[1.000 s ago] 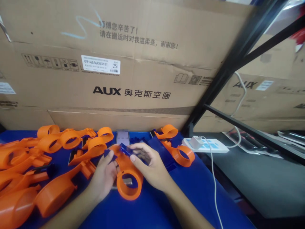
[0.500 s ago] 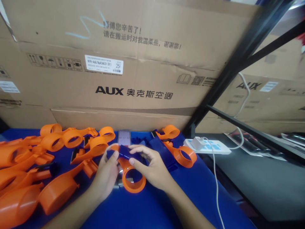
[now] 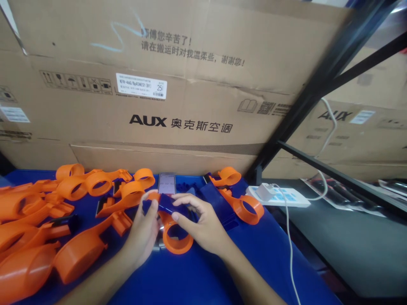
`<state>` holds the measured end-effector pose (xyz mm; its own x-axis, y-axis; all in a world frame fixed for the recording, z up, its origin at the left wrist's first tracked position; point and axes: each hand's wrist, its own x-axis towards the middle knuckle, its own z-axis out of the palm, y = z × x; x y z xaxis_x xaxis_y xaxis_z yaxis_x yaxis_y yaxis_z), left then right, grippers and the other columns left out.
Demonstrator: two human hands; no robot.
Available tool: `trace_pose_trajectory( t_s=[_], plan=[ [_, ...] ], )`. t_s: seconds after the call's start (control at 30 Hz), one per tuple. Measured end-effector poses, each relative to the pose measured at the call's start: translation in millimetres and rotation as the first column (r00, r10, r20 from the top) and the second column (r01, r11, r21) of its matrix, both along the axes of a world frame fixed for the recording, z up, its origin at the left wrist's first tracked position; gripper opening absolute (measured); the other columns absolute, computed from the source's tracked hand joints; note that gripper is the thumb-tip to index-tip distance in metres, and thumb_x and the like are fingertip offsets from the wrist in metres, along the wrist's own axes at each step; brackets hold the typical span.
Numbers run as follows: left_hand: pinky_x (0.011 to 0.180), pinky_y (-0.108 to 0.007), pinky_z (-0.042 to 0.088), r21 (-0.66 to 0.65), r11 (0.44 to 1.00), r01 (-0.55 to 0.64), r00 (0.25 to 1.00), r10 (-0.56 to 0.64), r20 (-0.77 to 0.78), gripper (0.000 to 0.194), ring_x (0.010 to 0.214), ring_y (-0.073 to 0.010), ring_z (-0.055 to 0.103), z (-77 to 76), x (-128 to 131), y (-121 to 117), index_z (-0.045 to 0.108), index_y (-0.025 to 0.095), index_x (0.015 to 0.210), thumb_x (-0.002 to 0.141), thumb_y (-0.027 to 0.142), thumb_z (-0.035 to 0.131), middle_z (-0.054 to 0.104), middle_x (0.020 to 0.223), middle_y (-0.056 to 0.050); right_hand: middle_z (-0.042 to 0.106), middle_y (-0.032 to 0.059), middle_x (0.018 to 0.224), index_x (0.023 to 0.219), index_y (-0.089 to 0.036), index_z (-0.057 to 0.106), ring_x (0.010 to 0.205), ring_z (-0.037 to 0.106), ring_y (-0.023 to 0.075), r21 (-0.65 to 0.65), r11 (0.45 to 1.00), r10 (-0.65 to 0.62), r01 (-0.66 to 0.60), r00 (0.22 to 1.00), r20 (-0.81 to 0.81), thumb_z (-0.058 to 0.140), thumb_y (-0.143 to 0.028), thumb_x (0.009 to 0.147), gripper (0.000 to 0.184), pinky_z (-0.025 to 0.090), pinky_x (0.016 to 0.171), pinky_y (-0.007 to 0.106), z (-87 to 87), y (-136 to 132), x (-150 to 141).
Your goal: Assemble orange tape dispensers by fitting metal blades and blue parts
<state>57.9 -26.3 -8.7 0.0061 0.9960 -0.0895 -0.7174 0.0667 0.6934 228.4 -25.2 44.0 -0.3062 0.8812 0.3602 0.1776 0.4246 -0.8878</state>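
Note:
Both hands hold an orange tape dispenser (image 3: 178,247) over the blue table, its round ring hanging toward me. At its upper end is a dark blue plastic piece (image 3: 166,203). My left hand (image 3: 144,231) is closed round the left side of that end, thumb on top. My right hand (image 3: 203,220) pinches the blue piece from the right with thumb and fingers. Some fingertips are hidden behind the parts. Below the dispenser, small shiny metal pieces (image 3: 163,245) lie partly covered by it and the left hand.
Several orange tape dispensers (image 3: 79,256) crowd the left; more (image 3: 249,209) lie at the right. A phone (image 3: 167,183) stands behind the hands, beside small dark blue parts (image 3: 186,187). A power strip (image 3: 286,197) with a white cable sits right. Cardboard boxes (image 3: 190,148) and a black frame (image 3: 294,106) border the table.
The camera view has shifted slightly. The dispenser's ring has swung a little up and to the left, while both hands keep nearly the same hold.

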Motion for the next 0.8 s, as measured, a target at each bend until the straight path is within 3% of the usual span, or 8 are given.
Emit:
trace_pose_trajectory(
  t_s=[0.5,0.67,0.8],
  plan=[
    [0.091,-0.042,0.056,0.004,1.0,0.003,1.0,-0.003,-0.014,0.059,0.102,-0.0242,0.072,-5.8,-1.9,1.6,0.052,0.033,0.137,0.086,0.042,0.079,0.073,0.119,-0.006,0.071,0.0051,0.126,0.109,-0.025,0.069,0.117,0.068,0.0227,0.111,0.993,-0.049,0.037,0.993,0.106,0.073,-0.026,0.091,0.019,0.054,0.102,0.042,-0.4,0.6,0.1],
    [0.095,-0.043,0.055,0.027,1.0,0.003,1.0,-0.003,0.003,0.056,0.112,-0.0261,0.069,-4.8,-2.1,2.6,0.053,0.033,0.137,0.087,0.041,0.078,0.073,0.122,-0.007,0.072,0.0041,0.124,0.116,-0.026,0.067,0.113,0.069,0.0221,0.066,0.997,-0.044,0.034,0.988,0.146,0.073,-0.028,0.091,0.026,0.056,0.099,0.041,0.0,0.6,0.8],
    [0.1,-0.046,0.054,0.046,0.999,-0.005,1.0,0.004,0.013,0.057,0.117,-0.0267,0.068,-5.4,-3.6,2.7,0.053,0.033,0.139,0.088,0.041,0.078,0.072,0.126,-0.007,0.072,0.0043,0.125,0.13,-0.027,0.06,0.113,0.07,0.0223,-0.016,0.999,0.041,-0.039,0.988,0.148,0.074,-0.03,0.09,0.042,0.056,0.1,0.041,1.1,0.5,1.5]
  ],
)
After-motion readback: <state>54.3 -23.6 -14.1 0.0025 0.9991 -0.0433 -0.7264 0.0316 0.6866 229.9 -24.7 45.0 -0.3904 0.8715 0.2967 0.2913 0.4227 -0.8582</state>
